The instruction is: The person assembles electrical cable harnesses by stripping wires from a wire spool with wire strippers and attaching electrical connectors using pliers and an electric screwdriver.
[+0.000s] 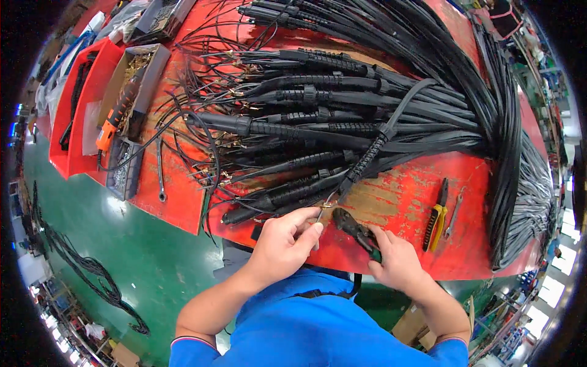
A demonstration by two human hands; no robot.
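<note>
My left hand (286, 244) pinches the thin wire end of a black cable (367, 158) with a ribbed sleeve; a small brass-coloured terminal (328, 205) shows just past the fingertips. Crimping pliers (353, 230) with a black head and dark green handles sit in my right hand (396, 258). Their jaws are close beside the terminal; whether they touch it I cannot tell. Beyond my hands, several more sleeved black cables (312, 128) lie side by side on the red worktable (465, 260), their thin wires and brass-coloured terminals pointing left.
Yellow-handled pliers (435, 226) and a slim wrench (454, 217) lie right of my hands. Far left stand a red bin (74, 144), a grey bin (160, 56) holding an orange-black power tool (117, 113), and a tray of small metal parts (124, 171). Cables (92, 269) lie on the green floor.
</note>
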